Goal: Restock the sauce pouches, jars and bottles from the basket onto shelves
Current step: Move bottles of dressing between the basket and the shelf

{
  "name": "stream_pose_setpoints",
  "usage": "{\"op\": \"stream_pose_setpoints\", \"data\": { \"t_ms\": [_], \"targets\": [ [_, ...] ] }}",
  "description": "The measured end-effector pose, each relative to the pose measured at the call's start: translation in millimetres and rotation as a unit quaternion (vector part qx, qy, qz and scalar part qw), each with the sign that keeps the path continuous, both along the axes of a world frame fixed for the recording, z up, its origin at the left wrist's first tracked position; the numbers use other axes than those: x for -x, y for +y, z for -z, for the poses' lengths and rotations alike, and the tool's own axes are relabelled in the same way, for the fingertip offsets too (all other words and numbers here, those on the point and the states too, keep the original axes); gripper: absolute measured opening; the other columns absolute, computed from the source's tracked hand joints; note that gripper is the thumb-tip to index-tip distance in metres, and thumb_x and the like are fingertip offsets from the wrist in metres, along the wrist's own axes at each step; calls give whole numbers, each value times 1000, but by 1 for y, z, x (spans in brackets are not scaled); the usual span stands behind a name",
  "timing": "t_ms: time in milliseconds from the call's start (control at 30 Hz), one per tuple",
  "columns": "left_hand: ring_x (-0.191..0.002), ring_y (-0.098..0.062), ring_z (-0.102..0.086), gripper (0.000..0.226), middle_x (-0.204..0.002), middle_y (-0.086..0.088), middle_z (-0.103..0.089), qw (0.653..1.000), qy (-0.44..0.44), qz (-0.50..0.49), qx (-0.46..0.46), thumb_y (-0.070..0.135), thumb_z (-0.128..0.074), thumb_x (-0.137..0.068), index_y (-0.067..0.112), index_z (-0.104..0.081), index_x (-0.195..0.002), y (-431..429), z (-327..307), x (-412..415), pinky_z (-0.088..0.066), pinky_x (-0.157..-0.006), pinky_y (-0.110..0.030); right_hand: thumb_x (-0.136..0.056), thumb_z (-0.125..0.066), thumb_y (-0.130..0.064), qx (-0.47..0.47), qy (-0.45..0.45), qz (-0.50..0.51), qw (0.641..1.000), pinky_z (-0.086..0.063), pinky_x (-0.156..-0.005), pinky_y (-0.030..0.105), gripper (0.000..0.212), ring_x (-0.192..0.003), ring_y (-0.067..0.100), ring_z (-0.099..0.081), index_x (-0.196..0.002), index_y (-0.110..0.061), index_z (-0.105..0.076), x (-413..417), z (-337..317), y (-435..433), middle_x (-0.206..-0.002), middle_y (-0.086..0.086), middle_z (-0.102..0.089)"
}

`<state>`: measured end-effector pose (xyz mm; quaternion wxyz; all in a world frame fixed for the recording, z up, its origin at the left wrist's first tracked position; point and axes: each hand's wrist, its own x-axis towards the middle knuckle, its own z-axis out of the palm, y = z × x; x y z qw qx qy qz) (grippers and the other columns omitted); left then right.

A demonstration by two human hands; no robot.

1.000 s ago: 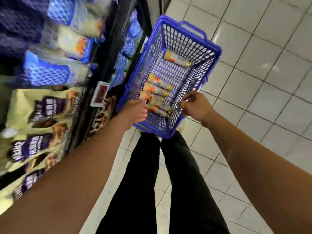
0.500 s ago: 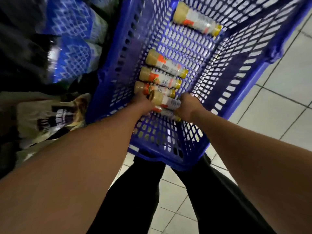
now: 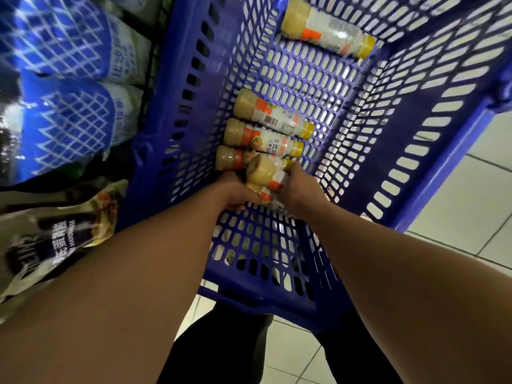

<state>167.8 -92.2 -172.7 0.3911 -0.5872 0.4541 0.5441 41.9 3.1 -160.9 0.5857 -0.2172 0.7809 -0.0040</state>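
- Centre frame, inside the blue basket (image 3: 155,128): I see both hands close together, nearly touching.
- My right hand (image 3: 303,189) curls round a tilted bottle (image 3: 261,171), base end raised.
- My left hand (image 3: 235,191) grips a lower bottle (image 3: 277,206) beneath it.
- Three bottles (image 3: 266,139) lie side by side just above the hands; a lone bottle (image 3: 327,29) lies at frame top.
- Blue pouches (image 3: 69,79) on the shelf, upper left.

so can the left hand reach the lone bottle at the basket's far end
Probably, once freed: the left hand grips a bottle at the near end, and nothing covers the lone bottle in the open basket.
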Motion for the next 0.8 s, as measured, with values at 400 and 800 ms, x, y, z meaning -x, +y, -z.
{"op": "stream_pose_setpoints", "data": {
  "t_ms": [400,800],
  "targets": [
    [-114,-20,-60,77,-132,-2,-57,949,128,-281,66,23,-89,-69,27,-44,-131,17,-58,4,-53,-93,-42,-87,-75,-21,22,-122,154,980,-48,-65,27,49,-88,19,-61,-126,-5,-49,33,-52,-6,-97,2,-60],
    [-78,-24,-70,19,-87,-8,-73,888,229,-386,95,26,-68,-90,13,-66,-103,-11,-239,56,-56,-77,-39,-70,-66,-39,136,-143,404,893,-50,-61,30,31,-64,14,-60,-94,-24,-53,34,-250,11,-82,3,-63]
  ]
}}
